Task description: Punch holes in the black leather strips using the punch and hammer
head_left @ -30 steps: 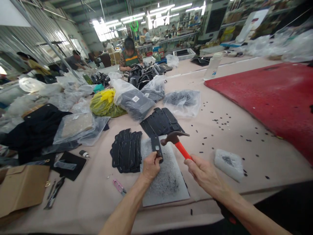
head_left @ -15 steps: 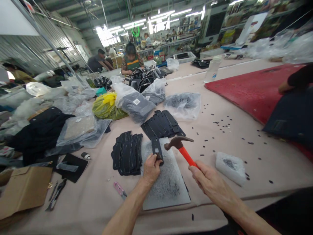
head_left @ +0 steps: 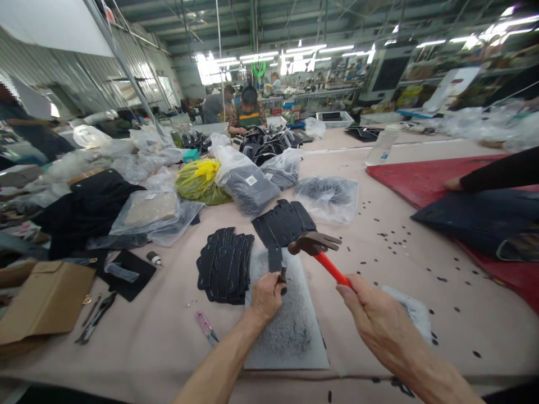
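The hammer [head_left: 329, 265] is held near the board [head_left: 290, 349], by the front edge of the worktop [head_left: 160, 348], handle slanting toward that edge's right end, striking face left. The right hand [head_left: 377, 311] hides the handle's end, grip closed round it; the left hand [head_left: 266, 297] pinches, apparently, a punch [head_left: 283, 274], partly covered. Red handle, dull brown head.

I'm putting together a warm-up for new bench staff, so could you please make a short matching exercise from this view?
Things
1. Hammer
2. Snips
3. Bottle
4. Pale board

Descriptions
A. Standing beside the red sheet
B. Strewn with dark specks
C. Held in the right hand
D. Lying on the table, with pink handles

Right pairs: 1-C, 2-D, 3-A, 4-B
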### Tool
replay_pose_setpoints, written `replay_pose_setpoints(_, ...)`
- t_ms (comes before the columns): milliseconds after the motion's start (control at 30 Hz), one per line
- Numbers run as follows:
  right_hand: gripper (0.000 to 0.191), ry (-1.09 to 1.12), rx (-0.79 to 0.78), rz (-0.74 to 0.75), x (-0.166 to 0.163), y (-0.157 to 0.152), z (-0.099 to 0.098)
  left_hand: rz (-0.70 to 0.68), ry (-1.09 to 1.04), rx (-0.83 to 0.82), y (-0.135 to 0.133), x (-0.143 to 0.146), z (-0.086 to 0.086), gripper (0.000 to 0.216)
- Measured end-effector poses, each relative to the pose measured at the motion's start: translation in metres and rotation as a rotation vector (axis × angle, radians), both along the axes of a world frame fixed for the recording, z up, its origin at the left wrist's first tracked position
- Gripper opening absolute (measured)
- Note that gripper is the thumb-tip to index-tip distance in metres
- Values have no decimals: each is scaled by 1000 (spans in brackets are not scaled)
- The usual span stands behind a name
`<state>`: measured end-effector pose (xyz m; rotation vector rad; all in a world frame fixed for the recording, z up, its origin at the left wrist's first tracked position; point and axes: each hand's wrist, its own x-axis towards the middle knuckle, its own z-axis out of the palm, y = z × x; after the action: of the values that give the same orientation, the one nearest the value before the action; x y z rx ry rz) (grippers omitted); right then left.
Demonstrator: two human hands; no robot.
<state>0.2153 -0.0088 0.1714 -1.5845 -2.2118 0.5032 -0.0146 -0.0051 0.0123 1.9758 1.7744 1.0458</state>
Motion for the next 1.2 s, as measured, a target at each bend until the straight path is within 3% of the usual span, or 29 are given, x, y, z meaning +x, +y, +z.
replay_pose_setpoints(167,30,-114,70,107,0,1,-5,10,7,13,0,-1,0,13)
replay_pose_setpoints(267,28,-149,88,137,1,4,12,7,14,16,1,-2,-2,12)
replay_pose_setpoints(400,26,73,308,30,-4,6,40,19,11,31,1,-1,-4,13)
replay_pose_setpoints(500,24,153,438,37,-8,5,38,18,6,38,0,-1,-3,14)
replay_pose_setpoints(633,28,-71,312,215,-4,8,30,11,0,24,0,-1,-3,15)
replay_pose_setpoints(800,27,231,347,-21,-5,8,41,26,4,18,1,-2,-4,13)
replay_pose_setpoints(867,29,267,326,8,-7,8,35,23,7,14,0,-2,-4,12)
replay_pose_setpoints(967,28,38,155,149,0,12,18,16,9,7,0,-3,-3,12)
replay_pose_setpoints(1067,28,-157,-57,93,18,16,-5,19,-1,7,0,-3,-3,11)
replay_pose_setpoints(1200,36,-64,-298,-70,42,19,-58,15,-23,29,0,-3,-4,14)
